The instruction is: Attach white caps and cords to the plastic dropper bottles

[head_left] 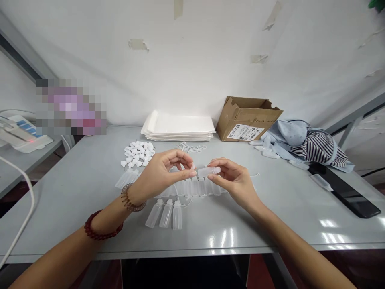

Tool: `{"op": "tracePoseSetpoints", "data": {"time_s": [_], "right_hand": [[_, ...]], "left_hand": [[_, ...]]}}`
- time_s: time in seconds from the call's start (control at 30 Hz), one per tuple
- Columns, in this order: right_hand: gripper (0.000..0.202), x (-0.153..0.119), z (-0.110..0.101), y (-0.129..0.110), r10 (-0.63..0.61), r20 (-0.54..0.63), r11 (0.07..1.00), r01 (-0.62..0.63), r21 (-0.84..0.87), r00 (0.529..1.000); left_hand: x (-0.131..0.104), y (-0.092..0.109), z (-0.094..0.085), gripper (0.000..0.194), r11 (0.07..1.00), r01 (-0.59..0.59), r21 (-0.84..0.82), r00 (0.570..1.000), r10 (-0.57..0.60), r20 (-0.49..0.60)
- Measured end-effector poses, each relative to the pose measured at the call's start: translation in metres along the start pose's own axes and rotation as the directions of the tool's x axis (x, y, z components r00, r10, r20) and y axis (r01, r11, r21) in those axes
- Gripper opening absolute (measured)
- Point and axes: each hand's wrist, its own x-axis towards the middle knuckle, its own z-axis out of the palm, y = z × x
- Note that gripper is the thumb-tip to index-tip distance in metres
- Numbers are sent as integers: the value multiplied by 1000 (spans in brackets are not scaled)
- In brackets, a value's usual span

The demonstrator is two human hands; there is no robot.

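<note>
My right hand (233, 178) pinches a small translucent plastic bottle (204, 172) near its neck; the bottle lies sideways in the air, base towards my left hand. The fingers of my left hand (168, 170) are pinched around a small translucent piece (193, 165), too small to name surely. Below my hands runs a row of similar bottles (204, 188), partly hidden by them. Nearer me, three uncapped bottles (166, 214) lie side by side. Thin white strings (187, 203) trail among the bottles. Left of my left hand are several more bottles (126, 178), partly covered by my wrist.
Small white caps (138, 154) lie in a pile at left. White strings (194, 148) lie before stacked white sheets or envelopes (180, 126). A cardboard box (248, 120), bundled cloth (313, 140), loose bottles (267, 152) and a black phone-like slab (349, 192) occupy the right.
</note>
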Motion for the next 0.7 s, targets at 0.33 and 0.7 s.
{"op": "tracePoseSetpoints", "data": {"time_s": [0.33, 0.7], "right_hand": [[22, -4, -1, -4, -119, 17, 992, 120, -50, 993], [60, -7, 10, 13, -478, 356, 669, 596, -445, 803]], "left_hand": [[-2, 2, 0, 19, 1000, -20, 18, 999, 21, -48], [0, -11, 7, 22, 927, 240, -287, 968, -205, 145]]}}
